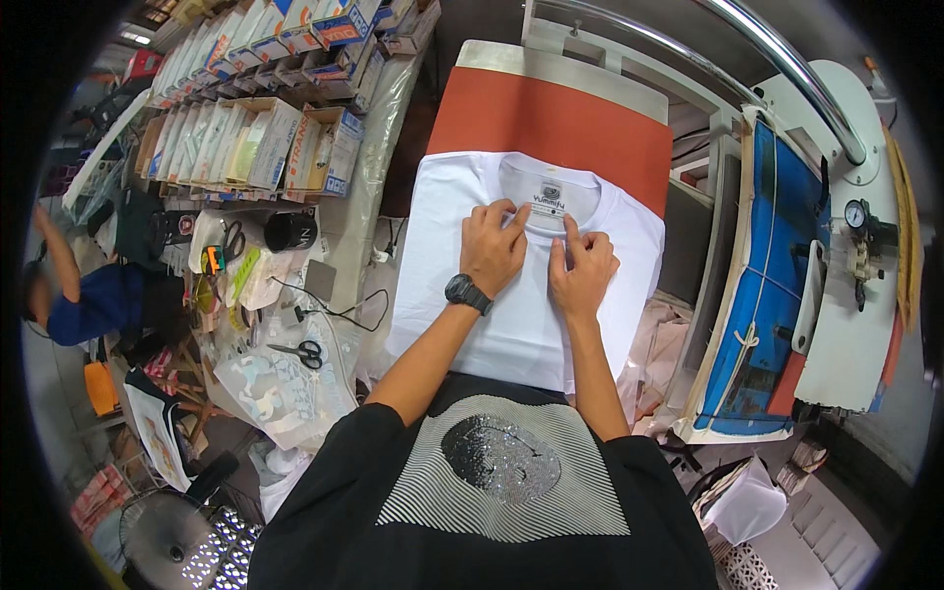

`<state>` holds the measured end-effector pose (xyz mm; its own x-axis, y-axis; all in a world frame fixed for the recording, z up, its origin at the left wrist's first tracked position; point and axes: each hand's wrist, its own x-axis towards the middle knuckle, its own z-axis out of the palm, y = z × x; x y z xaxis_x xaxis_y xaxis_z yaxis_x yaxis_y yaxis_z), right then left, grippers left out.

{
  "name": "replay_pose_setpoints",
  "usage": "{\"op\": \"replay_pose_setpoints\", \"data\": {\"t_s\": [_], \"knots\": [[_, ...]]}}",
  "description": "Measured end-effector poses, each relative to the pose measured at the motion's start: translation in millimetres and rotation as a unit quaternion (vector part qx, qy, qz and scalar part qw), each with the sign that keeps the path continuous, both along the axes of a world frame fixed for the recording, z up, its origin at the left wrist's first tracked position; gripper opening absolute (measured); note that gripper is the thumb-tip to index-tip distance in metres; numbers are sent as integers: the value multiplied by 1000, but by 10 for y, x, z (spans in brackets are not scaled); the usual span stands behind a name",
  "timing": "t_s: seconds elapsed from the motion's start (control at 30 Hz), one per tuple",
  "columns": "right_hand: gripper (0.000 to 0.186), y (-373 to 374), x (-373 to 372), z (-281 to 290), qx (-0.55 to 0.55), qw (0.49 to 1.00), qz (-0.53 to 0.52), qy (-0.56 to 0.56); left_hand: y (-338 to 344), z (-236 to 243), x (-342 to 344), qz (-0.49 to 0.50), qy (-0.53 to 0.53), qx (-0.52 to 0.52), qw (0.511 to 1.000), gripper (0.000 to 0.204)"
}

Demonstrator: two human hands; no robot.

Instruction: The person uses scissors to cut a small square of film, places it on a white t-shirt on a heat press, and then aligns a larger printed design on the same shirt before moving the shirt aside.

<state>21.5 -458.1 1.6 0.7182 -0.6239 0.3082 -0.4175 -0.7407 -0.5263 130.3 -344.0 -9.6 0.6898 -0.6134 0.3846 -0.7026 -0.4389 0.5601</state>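
A white T-shirt lies flat on the heat press's bed, its neckline toward the far end. Inside the back of the collar sits a small printed neck label with dark print. My left hand, wearing a black watch on the wrist, has its index fingertip at the label's lower left corner. At the lower right corner are the fingertips of my right hand. Both hands rest on the shirt with the other fingers curled, and the fingertips appear to grip the label's edge.
An orange-red pad shows beyond the shirt. On the right stands the press's blue-covered section with a pressure gauge. The left table bears boxes of packets, scissors, a black mug and plastic sheets. Another person is farther left.
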Motion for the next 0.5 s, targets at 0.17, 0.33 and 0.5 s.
{"op": "replay_pose_setpoints", "data": {"t_s": [0.17,0.33,0.5], "knots": [[41,-9,-1,-8,5,1000,2,6,-18,34,-2,2,-4,16,1000,42],[42,-2,10,6,3,1000,0,12,-16,23,12,10,-6,11,1000,41],[42,-2,10,8,-2,1000,0,23,-20,30,4,8,8,8,1000,41]]}}
